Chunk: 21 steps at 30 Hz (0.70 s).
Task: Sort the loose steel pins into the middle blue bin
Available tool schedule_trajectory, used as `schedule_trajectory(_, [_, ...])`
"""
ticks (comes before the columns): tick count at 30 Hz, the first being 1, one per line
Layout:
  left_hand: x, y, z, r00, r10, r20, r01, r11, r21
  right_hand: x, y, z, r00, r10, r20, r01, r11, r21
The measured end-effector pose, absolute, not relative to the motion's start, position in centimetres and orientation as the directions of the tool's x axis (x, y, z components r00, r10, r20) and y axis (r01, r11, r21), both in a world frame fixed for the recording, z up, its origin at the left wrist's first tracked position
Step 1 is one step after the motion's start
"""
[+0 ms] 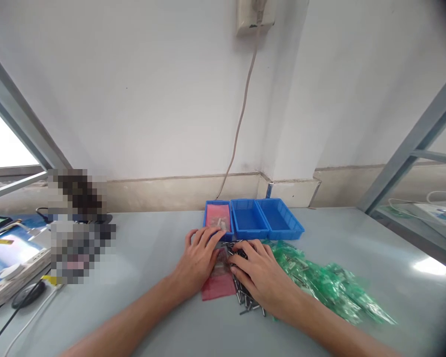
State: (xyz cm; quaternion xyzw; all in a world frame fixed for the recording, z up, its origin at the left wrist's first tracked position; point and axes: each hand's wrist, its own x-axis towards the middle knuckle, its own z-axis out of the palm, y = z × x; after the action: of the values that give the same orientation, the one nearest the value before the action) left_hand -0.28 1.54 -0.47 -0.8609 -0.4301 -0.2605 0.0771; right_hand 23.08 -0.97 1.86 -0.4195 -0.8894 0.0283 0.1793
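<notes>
My left hand (196,260) lies over the upper left of a pink plastic bag (219,287), its fingers apart and reaching to the front rim of a blue bin (204,218). Its thumb rests at the bag's edge. Over a loose pile of short metal pins (245,296) is my right hand (260,272), fingers bent and thumb close to the index finger. Pins seem to be between these fingertips, which are partly hidden. In the blue bin lies another pink bag (218,212) with small pale pieces showing through clear plastic.
Two more blue bins, a middle one (249,233) and a right one (282,234), adjoin the first. Green plastic bags (330,287) with metal parts spread right of my hand. At left are a power strip (18,277) and cables. A cord (241,111) hangs down the wall.
</notes>
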Motion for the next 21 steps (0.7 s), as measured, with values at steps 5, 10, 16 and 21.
schedule_trajectory(5, [-0.23, 1.52, -0.39, 0.49, 0.697, 0.524, 0.782, -0.617, 0.089, 23.06, -1.13, 1.82, -0.573, 0.77, 0.279, 0.74, 0.633, -0.228])
schedule_trajectory(10, [-0.22, 1.5, -0.39, 0.492, 0.699, 0.519, 0.779, -0.619, 0.095, 23.1, -1.33, 1.71, -0.588, 0.767, 0.258, 0.72, 0.641, -0.266])
schedule_trajectory(16, [-0.27, 1.58, -0.56, 0.492, 0.699, 0.519, 0.78, -0.618, 0.093, 23.15, -1.29, 2.09, -0.604, 0.757, 0.249, 0.701, 0.653, -0.286])
schedule_trajectory(21, [-0.28, 1.53, -0.59, 0.495, 0.694, 0.522, 0.782, -0.618, 0.081, 23.14, -1.5, 2.34, -0.625, 0.739, 0.25, 0.67, 0.673, -0.314])
